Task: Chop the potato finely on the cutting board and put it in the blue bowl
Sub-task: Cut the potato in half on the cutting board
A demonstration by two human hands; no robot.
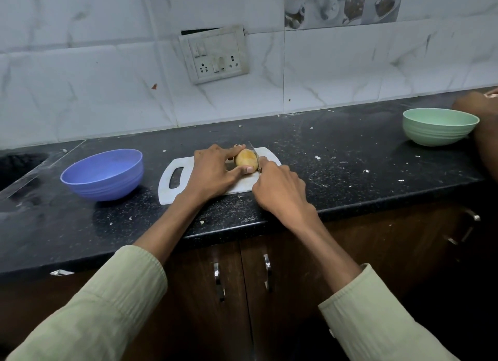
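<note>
At the middle of the frame, on a black speckled counter [336,156], lies a white cutting board [172,191] with a handle slot at its left end. A whole yellow-brown potato [244,158] rests on the board's upper right part, still in one piece. The left hand [213,170] holds it from the left: the forefinger stretches along the potato's far side and the thumb presses its near side, so the potato is pinched between them; the other fingers are hidden behind the hand. The right hand [280,188] grips the handle of a knife [255,156], fingers curled round it and pressed together, the handle itself mostly hidden. The thin blade stands on edge against the right end of the potato, its tip pointing toward the wall.

Left of the board, near but not touching it, sits the blue bowl [103,175], upright, with nothing visible inside. A green bowl [439,127] stands well apart at the right of the frame, beside a dark blurred shape at the edge that I cannot identify. White scraps are scattered over the counter. Above centre, a switch and socket plate [215,54] hangs crooked on the marble-patterned wall tiles. Both forearms wear pale green sleeves [107,307]. Below the counter are dark wooden cabinet doors [237,293] with metal handles.
</note>
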